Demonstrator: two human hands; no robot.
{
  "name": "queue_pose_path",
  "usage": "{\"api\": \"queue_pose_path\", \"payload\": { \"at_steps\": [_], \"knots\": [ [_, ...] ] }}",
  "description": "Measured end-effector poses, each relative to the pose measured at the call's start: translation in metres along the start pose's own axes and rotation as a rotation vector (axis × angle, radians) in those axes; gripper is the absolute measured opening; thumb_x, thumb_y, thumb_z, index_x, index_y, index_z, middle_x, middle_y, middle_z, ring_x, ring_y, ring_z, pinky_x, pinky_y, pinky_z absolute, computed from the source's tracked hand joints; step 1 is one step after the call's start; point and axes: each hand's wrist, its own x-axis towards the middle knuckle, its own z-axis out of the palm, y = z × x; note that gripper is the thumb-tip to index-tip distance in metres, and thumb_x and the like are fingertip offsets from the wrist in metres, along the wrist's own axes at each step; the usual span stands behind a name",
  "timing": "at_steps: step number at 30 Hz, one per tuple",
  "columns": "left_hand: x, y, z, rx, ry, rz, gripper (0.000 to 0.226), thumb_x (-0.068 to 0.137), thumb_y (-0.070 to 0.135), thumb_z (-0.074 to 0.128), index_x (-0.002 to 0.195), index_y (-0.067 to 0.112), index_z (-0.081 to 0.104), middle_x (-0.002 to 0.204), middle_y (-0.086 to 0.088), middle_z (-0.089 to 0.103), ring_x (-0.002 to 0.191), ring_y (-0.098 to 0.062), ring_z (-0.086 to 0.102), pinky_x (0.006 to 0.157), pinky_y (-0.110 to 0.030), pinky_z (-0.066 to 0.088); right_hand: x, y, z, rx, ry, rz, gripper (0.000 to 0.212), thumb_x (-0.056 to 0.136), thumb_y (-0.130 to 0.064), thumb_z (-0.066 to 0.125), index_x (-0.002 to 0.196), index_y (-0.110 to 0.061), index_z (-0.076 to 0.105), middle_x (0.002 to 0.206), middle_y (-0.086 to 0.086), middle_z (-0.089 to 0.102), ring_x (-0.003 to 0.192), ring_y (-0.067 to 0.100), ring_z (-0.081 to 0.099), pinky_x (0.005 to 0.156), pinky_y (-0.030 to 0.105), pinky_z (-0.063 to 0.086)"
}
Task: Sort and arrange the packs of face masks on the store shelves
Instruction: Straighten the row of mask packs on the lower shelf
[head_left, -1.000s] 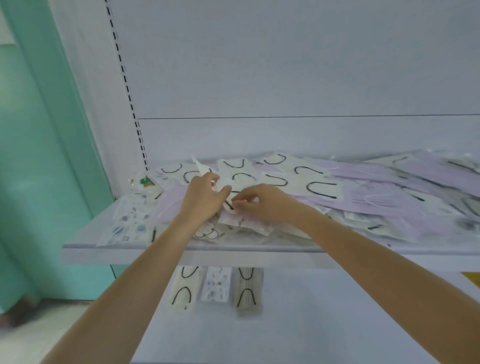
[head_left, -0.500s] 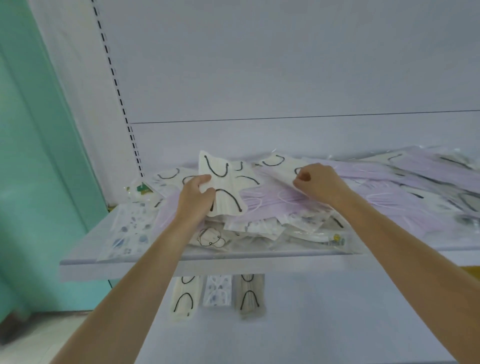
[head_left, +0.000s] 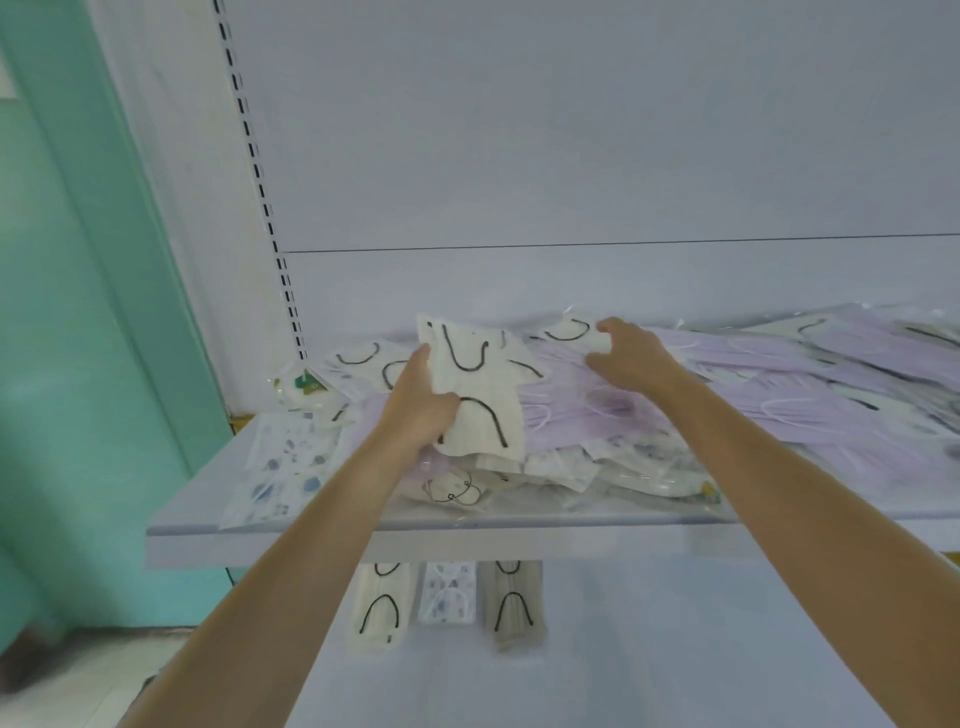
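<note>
1. Since a second ago, when both hands were together at the front of the pile, the left hand (head_left: 415, 405) has lifted a cream bundle (head_left: 478, 395) clear, and the right hand (head_left: 631, 358) has moved to the back of the heap.
2. We see the left hand's fingers and thumb curled round the bundle's left edge. It holds these black-looped packs above the lilac packs (head_left: 571, 410), probably to keep the sorted kind out of the jumble.
3. The right hand's thumb and forefinger bracket the edge of another cream pack (head_left: 569, 332) by the back panel. We cannot tell whether they have closed on it.
4. We judge that the right hand went there because this pack matches the bundle and is meant to join it.
5. The rest lie mixed on the upper shelf (head_left: 311, 530), with patterned packs (head_left: 280, 462) at its left end.
6. Below, three upright stacks (head_left: 379, 608) stand side by side, likely where the sorted packs go.
</note>
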Motion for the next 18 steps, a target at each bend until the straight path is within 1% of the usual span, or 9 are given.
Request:
{"api": "queue_pose_path", "payload": {
  "at_steps": [2, 3, 5, 8, 11, 13, 14, 16, 18],
  "knots": [
    [0.004, -0.006, -0.006, 0.035, 0.068, 0.026, 0.067, 0.089, -0.002, 0.045, 0.145, 0.03, 0.026, 0.138, 0.0, 0.043, 0.121, -0.022, 0.047, 0.095, -0.035, 0.043, 0.009, 0.024, -0.004, -0.182, -0.072, 0.123, 0.051, 0.088, -0.024, 0.057, 0.133, -0.006, 0.042, 0.134, 0.016, 0.049, 0.122, 0.034, 0.045, 0.099, 0.037, 0.039],
    [0.005, -0.006, -0.008, 0.045, 0.106, 0.022, 0.067, 0.09, -0.001, 0.044, 0.147, 0.028, 0.025, 0.143, -0.002, 0.04, 0.125, -0.024, 0.044, 0.099, -0.037, 0.042, 0.011, 0.032, -0.005, -0.204, -0.095, 0.136, 0.046, 0.086, -0.024, 0.06, 0.126, -0.005, 0.049, 0.128, 0.016, 0.054, 0.117, 0.033, 0.05, 0.094, 0.035, 0.041],
    [0.007, -0.009, -0.012, 0.054, 0.181, 0.032, 0.055, 0.092, 0.001, 0.042, 0.142, 0.021, 0.038, 0.145, -0.005, 0.039, 0.127, -0.024, 0.044, 0.104, -0.04, 0.041, 0.013, 0.04, -0.005, -0.153, -0.048, 0.112, 0.027, 0.085, -0.024, 0.062, 0.106, -0.007, 0.062, 0.113, 0.013, 0.063, 0.105, 0.031, 0.057, 0.084, 0.031, 0.044],
    [0.006, -0.009, -0.014, 0.034, 0.225, 0.022, 0.046, 0.093, 0.004, 0.042, 0.138, 0.016, 0.045, 0.144, -0.005, 0.041, 0.115, -0.021, 0.053, 0.096, -0.034, 0.045, 0.008, 0.034, -0.008, 0.016, 0.137, 0.115, 0.01, 0.085, -0.017, 0.054, 0.08, -0.013, 0.061, 0.089, 0.012, 0.063, 0.082, 0.029, 0.056, 0.071, 0.029, 0.042],
    [0.001, -0.004, -0.013, -0.005, 0.196, 0.032, 0.044, 0.097, 0.012, 0.043, 0.14, 0.015, 0.042, 0.137, 0.004, 0.044, 0.081, 0.0, 0.054, 0.07, -0.009, 0.043, -0.001, 0.012, -0.01, 0.176, 0.335, 0.058, 0.01, 0.088, -0.02, 0.051, 0.085, -0.013, 0.057, 0.084, 0.007, 0.058, 0.077, 0.025, 0.05, 0.068, 0.027, 0.034],
    [0.003, -0.001, -0.009, -0.048, 0.181, 0.041, 0.035, 0.098, 0.022, 0.044, 0.132, 0.016, 0.051, 0.129, 0.005, 0.052, 0.099, -0.005, 0.056, 0.083, -0.012, 0.039, -0.013, -0.012, -0.005, 0.278, 0.372, -0.032, 0.01, 0.089, -0.022, 0.051, 0.088, -0.015, 0.058, 0.087, 0.004, 0.059, 0.081, 0.022, 0.052, 0.07, 0.026, 0.035],
    [0.005, 0.0, -0.007, -0.083, 0.166, 0.044, 0.027, 0.098, 0.027, 0.044, 0.117, 0.018, 0.06, 0.118, 0.004, 0.059, 0.102, -0.011, 0.057, 0.087, -0.02, 0.04, -0.02, -0.026, 0.0, 0.313, 0.34, -0.077, 0.01, 0.09, -0.024, 0.052, 0.088, -0.017, 0.058, 0.089, 0.003, 0.061, 0.083, 0.021, 0.053, 0.071, 0.026, 0.036],
    [0.006, 0.005, -0.003, -0.117, 0.132, 0.052, 0.028, 0.095, 0.037, 0.045, 0.089, 0.015, 0.06, 0.088, -0.002, 0.061, 0.086, -0.018, 0.057, 0.076, -0.03, 0.042, -0.038, -0.051, 0.016, 0.351, 0.173, -0.194, 0.014, 0.091, -0.028, 0.053, 0.085, -0.016, 0.057, 0.088, 0.002, 0.062, 0.084, 0.02, 0.056, 0.071, 0.025, 0.036],
    [0.006, 0.006, -0.002, -0.084, 0.117, 0.07, 0.029, 0.089, 0.038, 0.05, 0.094, 0.01, 0.06, 0.084, -0.014, 0.054, 0.081, -0.022, 0.056, 0.073, -0.033, 0.042, -0.055, -0.073, 0.034, 0.391, -0.098, -0.325, 0.026, 0.093, -0.031, 0.051, 0.084, -0.009, 0.061, 0.082, 0.002, 0.063, 0.08, 0.02, 0.06, 0.069, 0.027, 0.039]
  ]
}}
